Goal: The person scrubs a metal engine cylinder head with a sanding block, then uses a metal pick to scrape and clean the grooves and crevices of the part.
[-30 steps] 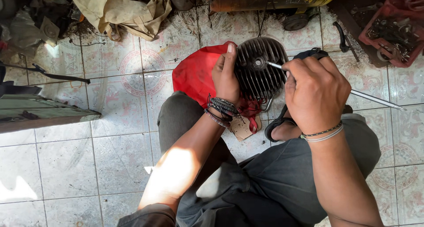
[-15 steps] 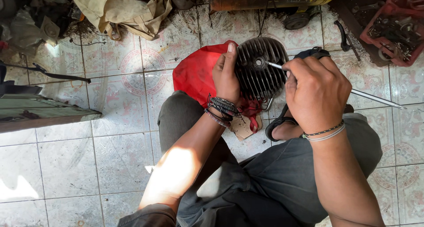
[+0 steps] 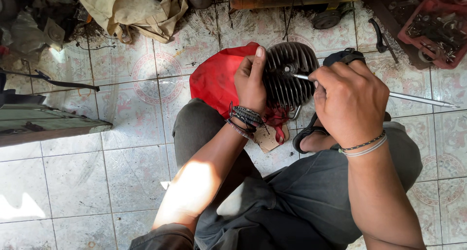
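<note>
1. Steadying the finned engine cylinder head (image 3: 291, 75), the left hand (image 3: 250, 82) presses its palm and curled fingers against the left flank of the casting, thumb up along the rim; the grip is closed on the part.
2. The right hand (image 3: 351, 101) is fisted tightly around a thin metal rod (image 3: 418, 99), whose near tip pokes out of the fist onto the fins and whose long end runs out to the right of the knuckles.
3. Under the left-hand grip lies a red cloth (image 3: 216, 80), spreading leftward over the tiled floor (image 3: 73, 172). The head rests on it, just ahead of the person's knees.
4. Compared with the views a second and half a second ago, nothing has visibly shifted: both hands, the rod and the head keep the same places. That suggests slow, close work at one spot on the fins.
5. Beyond the right fist sits a red tray of parts (image 3: 435, 31).
</note>
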